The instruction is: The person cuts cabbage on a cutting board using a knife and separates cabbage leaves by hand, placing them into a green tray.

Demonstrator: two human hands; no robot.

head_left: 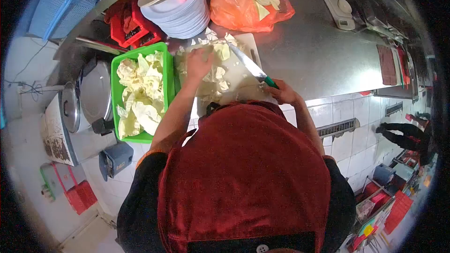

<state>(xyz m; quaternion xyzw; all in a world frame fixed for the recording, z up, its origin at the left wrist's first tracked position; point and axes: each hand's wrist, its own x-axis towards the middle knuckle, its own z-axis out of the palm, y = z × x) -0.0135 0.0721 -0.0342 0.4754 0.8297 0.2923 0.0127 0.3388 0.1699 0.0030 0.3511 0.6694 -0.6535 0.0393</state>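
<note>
My right hand (pixel 284 93) is closed round the green handle of a knife (pixel 248 63), whose blade points up and left over a white cutting board (pixel 243 82). On the board's left side my left hand (pixel 198 63) rests among pale cabbage pieces (pixel 220 75); its fingertips are blurred, and whether they hold anything is unclear. More cut pieces lie along the board's far edge and beside the blade. Left of the board, a green basket (pixel 168 72) holds large pale cabbage leaves (pixel 143 93).
Behind the board stand a stack of white plates (pixel 187 21) with a spoon on top, red baskets (pixel 126 21) and an orange plastic bag (pixel 234 4) with leaf scraps. A white scale (pixel 341 11) sits back right. Another person (pixel 408 136) is at the far right.
</note>
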